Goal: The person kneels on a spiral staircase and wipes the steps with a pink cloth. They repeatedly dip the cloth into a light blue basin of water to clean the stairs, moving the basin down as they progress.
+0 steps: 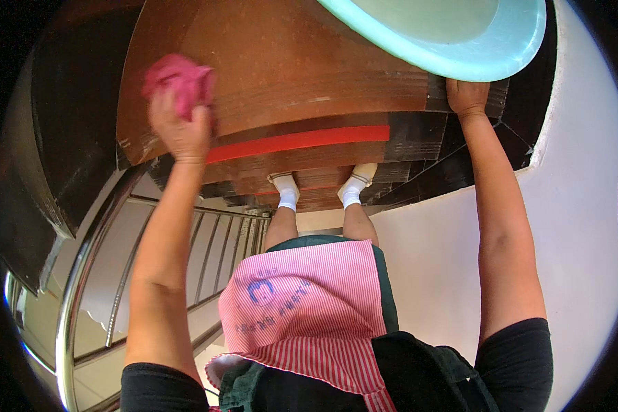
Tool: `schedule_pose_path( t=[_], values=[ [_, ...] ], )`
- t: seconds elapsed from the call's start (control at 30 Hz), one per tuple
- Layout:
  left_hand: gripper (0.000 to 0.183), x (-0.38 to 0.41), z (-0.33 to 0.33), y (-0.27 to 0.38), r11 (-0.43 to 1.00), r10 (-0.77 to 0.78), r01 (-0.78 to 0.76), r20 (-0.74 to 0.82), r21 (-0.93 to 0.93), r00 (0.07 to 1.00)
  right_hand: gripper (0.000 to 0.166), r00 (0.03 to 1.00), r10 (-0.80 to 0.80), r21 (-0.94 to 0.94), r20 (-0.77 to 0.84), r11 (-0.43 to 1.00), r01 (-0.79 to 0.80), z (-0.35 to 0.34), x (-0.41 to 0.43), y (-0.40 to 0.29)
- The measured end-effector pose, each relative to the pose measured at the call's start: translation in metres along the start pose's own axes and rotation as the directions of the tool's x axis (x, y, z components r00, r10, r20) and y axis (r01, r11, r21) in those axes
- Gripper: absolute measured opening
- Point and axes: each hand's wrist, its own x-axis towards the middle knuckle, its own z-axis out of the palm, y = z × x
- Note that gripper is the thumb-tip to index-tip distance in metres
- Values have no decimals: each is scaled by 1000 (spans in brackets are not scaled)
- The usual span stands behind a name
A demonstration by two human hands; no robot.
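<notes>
A crumpled pink cloth (pixel 180 80) lies under my left hand (pixel 177 123), which presses it on the left part of a brown stair tread (pixel 298 56). The hand looks slightly blurred. On the right, my right hand (pixel 467 97) rests at the dark edge of the same tread, its fingers hidden beneath the rim of a light-blue plastic basin (pixel 515 56). Cloudy water (pixel 427 18) stands in the basin, whose far side is cut off by the picture's top. Whether the right fingers grip the basin or only lean on the step cannot be seen.
A red strip (pixel 298 141) runs along the step below. My feet in pale shoes (pixel 363 175) stand on lower steps. A metal stair railing (pixel 72 309) curves down at the left, and a white wall (pixel 432 268) rises at the right. A striped apron (pixel 309 293) hangs before me.
</notes>
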Motion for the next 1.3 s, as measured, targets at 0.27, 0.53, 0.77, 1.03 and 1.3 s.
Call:
schedule_pose_path(
  t=[0.27, 0.53, 0.77, 1.03, 1.3],
  values=[
    [57, -21, 123, 300, 861, 365, -248, 200, -444, 909, 34, 993, -8, 75, -121, 997, 18, 2, 11, 2],
    [51, -25, 71, 216, 866, 441, -352, 207, -356, 873, 32, 983, -56, 62, -172, 996, 68, -3, 12, -1],
    [52, -65, -62, -4, 979, -190, 202, 301, -10, 934, 33, 984, -43, 75, -171, 996, 57, -8, 9, -7],
    [37, -35, 12, 125, 968, -191, 211, 148, -133, 970, 30, 988, 38, 95, -146, 995, -24, -4, 8, -5],
    [51, -19, 52, 191, 874, 419, -311, 253, -373, 872, 36, 997, 11, 102, -79, 995, -3, 4, 3, 7]
  ],
)
